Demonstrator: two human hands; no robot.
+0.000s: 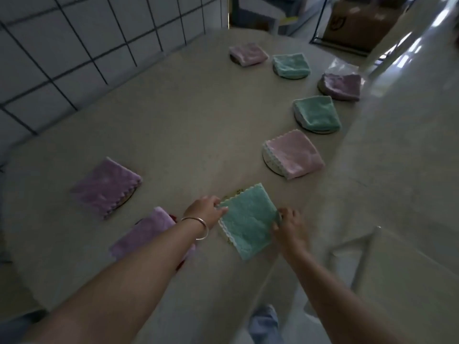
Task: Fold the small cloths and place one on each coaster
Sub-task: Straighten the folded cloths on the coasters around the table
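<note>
both hands' grip pinches the green cloth; purple cloth partly hidden, coaster seemingly beneath.

We see a pale beige table with a rounded edge, standing against a wall of white tiles with dark joints. To the right lies a glossy light floor which reflects bright daylight. At the far end stands a brown cardboard box on a dark metal frame. The room itself is rather dim.
</note>
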